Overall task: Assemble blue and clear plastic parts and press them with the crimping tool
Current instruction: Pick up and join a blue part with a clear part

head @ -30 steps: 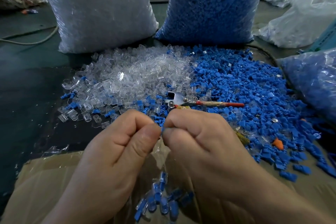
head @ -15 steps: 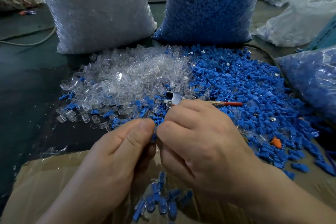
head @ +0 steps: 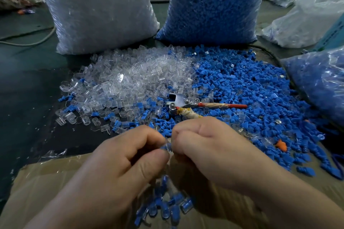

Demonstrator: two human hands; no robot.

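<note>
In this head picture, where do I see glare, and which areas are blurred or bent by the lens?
Head view: glare streaks the bag of clear parts and the bag of blue parts. Head view: the crimping tool looks sharp, while the assembled pieces below the left hand and right hand are blurred. Head view: the wide lens makes both bags splay outward at the top.

A dark green work surface (head: 28,83) filled the scene, dimmer toward the left. A pale cord (head: 28,44) curved across its far left. At the back stood a tall clear sack (head: 98,11) labelled SJ-017 and a blue-filled sack (head: 210,5). Crumpled white plastic bags (head: 307,20) lay far right. Brown cardboard (head: 46,188) covered the near edge.
</note>
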